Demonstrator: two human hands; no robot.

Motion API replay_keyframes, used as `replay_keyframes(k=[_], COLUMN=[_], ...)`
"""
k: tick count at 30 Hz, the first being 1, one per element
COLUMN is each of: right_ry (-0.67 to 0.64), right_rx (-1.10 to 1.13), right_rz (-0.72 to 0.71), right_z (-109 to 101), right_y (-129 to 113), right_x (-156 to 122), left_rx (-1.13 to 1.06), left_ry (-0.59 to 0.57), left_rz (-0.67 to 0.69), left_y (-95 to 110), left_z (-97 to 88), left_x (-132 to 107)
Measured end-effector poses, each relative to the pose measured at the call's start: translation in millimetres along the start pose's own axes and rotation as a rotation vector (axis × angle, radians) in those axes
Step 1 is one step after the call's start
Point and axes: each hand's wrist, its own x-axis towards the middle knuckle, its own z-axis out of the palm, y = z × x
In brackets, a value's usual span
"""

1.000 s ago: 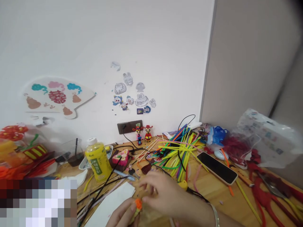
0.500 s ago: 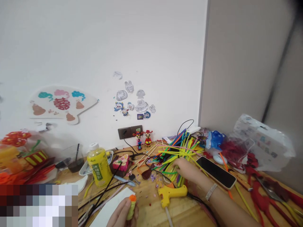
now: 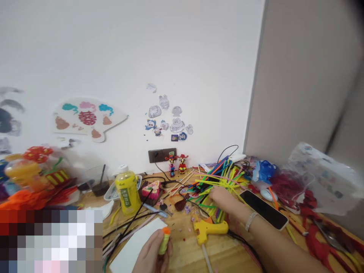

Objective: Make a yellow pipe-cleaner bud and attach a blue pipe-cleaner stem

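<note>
My left hand [image 3: 152, 250] is closed around a small pale-green roll with an orange top [image 3: 164, 242], held upright over a white sheet [image 3: 132, 242]. My right hand [image 3: 221, 198] reaches forward into a pile of colourful pipe cleaners [image 3: 209, 178]. Its fingers point down among yellow and green stems and are mostly hidden, so I cannot see whether it grips any. Between my hands lies a yellow glue gun [image 3: 209, 228] with a glue stick sticking out of its back, toward me. A black phone [image 3: 264, 209] lies beside my right forearm.
A yellow drink bottle [image 3: 127, 193] stands left of a pink triangular craft piece [image 3: 151, 190]. Two small figures [image 3: 182, 163] stand by the wall socket. Red-handled tools [image 3: 321, 235] and a clear plastic bag [image 3: 321, 178] are at the right. Dark cables cross the table.
The view has shifted, so most things sit further right in the picture. My right hand stays at the pipe cleaners, and my left hand still holds the green roll.
</note>
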Motion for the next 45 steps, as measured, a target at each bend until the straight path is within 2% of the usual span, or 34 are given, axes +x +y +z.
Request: replay_keyframes(k=[3,7,12,15,18,20,24,26,31,35,36,38,40,41,42,43,44,45], right_ry=[-0.012,0.098,0.383,0.623,0.8,0.821,0.667,0.664,0.808,1.002,1.021,0.934,0.722,0.575,0.357,0.209,0.105,0.069], right_rx=[0.02,0.1,0.332,0.553,0.751,0.844,0.88,0.879,0.831,0.703,0.657,0.555,0.429,0.346,0.13,-0.063,-0.206,-0.278], right_rz=[-0.009,0.019,0.091,0.12,0.114,0.095,0.065,0.039,-0.067,-0.261,-0.305,-0.379,-0.43,-0.491,-0.591,-0.661,-0.709,-0.735], right_z=[-7.5,-21.3,-49.6,-73.7,-101.1,-118.2,-143.9,-155.6,-197.2,-222.8,-221.9,-207.0,-175.5,-155.4,-133.9,-112.3,-92.0,-73.9], right_y=[0.1,-1.1,-5.7,-7.3,-8.3,-10.4,-17.9,-20.2,-24.8,-51.4,-63.2,-90.6,-117.7,-129.0,-138.0,-144.4,-148.2,-149.8], right_x=[3.5,8.8,27.9,48.1,70.0,82.7,100.7,106.6,113.6,104.8,99.2,83.8,64.1,53.7,43.6,34.4,26.4,19.9], left_rx=[-0.062,-0.16,-0.298,-0.318,-0.314,-0.306,-0.278,-0.26,-0.224,-0.169,-0.138,-0.052,0.031,0.057,0.077,0.096,0.121,0.156], left_ry=[-0.093,-0.087,0.003,0.007,-0.007,-0.024,-0.044,-0.047,-0.048,-0.069,-0.081,-0.085,-0.07,-0.06,-0.055,-0.051,-0.044,-0.032], left_rz=[-0.019,-0.02,-0.086,-0.077,-0.05,-0.024,0.031,0.032,0.046,0.045,0.05,0.062,0.078,0.085,0.096,0.115,0.145,0.188], left_y=[4.8,6.1,3.4,3.3,4.0,4.8,6.8,7.4,7.9,5.9,5.0,3.5,3.4,4.0,5.0,6.2,7.5,8.6], left_z=[2.5,4.6,8.4,9.0,8.1,7.0,5.8,6.0,7.9,5.3,4.1,1.8,0.3,-0.1,-0.3,-0.4,-0.4,-0.3], left_x=[-2.5,-1.1,5.4,7.5,6.7,4.8,1.1,0.2,0.1,1.4,2.0,3.0,2.8,2.1,1.1,-0.1,-1.4,-2.6])
